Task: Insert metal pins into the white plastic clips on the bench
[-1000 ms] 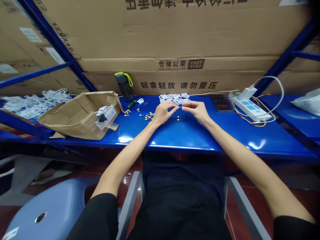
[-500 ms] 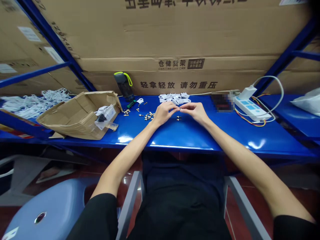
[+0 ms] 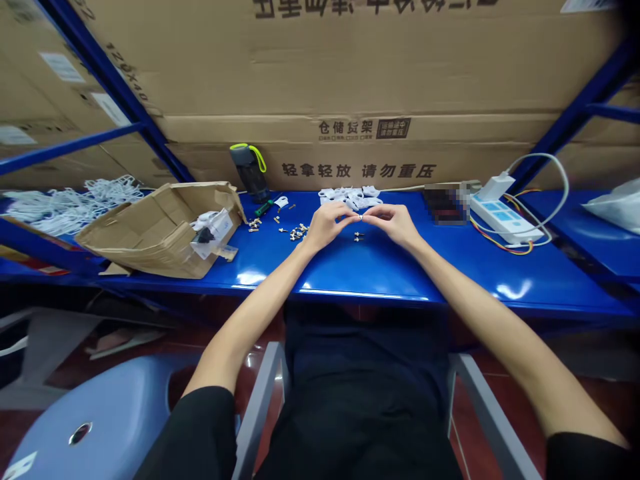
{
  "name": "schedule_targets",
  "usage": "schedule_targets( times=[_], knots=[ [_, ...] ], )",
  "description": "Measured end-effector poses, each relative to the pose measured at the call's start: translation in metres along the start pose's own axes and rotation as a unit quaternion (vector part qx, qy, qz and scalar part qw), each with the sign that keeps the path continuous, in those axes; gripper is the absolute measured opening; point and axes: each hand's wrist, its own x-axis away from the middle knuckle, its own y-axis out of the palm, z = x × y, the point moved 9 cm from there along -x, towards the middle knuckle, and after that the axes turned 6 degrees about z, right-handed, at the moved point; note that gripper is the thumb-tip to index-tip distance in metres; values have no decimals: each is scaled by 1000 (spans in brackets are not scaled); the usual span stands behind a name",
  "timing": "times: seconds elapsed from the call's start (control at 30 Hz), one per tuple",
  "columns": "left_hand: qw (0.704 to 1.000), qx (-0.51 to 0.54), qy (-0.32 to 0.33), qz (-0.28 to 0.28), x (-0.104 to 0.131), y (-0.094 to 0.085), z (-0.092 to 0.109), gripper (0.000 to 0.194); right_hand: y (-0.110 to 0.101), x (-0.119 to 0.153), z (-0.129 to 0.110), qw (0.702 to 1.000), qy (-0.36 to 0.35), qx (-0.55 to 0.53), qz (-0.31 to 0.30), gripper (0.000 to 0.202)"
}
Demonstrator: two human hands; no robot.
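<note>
Over the middle of the blue table, my left hand [image 3: 327,225] and my right hand [image 3: 395,223] meet fingertip to fingertip. Both are closed in a pinch on one small light-coloured part [image 3: 361,217], mostly covered by the fingers; its exact kind is too small to tell. Just below the fingertips lie two small pin-like parts [image 3: 357,236], pale with dark ends. Left of my left hand is a loose pile of small brass-and-white parts [image 3: 299,233]. White plastic pieces [image 3: 350,196] lie in a heap behind my hands.
An open cardboard box [image 3: 155,233] with plastic bags stands left, beside a heap of white cords [image 3: 75,203]. A dark bottle [image 3: 249,175] and a green-handled tool [image 3: 263,207] are at the back. A power strip [image 3: 507,217] with cables lies right. Blue stool [image 3: 105,420] stands at lower left.
The fingertips have shifted slightly around the small part, and more of it shows now. Both hands stay in the same place; the parts on the table have not moved.
</note>
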Motion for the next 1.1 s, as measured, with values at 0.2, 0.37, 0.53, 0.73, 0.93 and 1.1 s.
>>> schedule_targets(
  times=[0.2, 0.37, 0.53, 0.73, 0.93, 1.1],
  knots=[
    [999, -4, -31, -36, -1, 4, -6, 38, 4, 3, -6, 999, -11, 27, -20, 38],
    [994, -40, -51, -90, 1, 11, -12, 31, 4, 3, 1, 992, -6, 117, -33, 23],
    [983, -117, -97, -103, 4, 10, -29, 17, 11, 1, 17, 977, -19, 203, -65, 14],
    [967, -168, -144, -130, 13, 9, -52, 20, 19, -1, 24, 965, -30, 249, -75, 14],
    [966, -161, -148, -136, 16, 11, -57, 21, 22, -2, 27, 960, -46, 261, -87, 16],
    [966, -161, -140, -148, 18, 16, -54, 19, 12, -5, 26, 956, -61, 275, -87, 22]
  ],
)
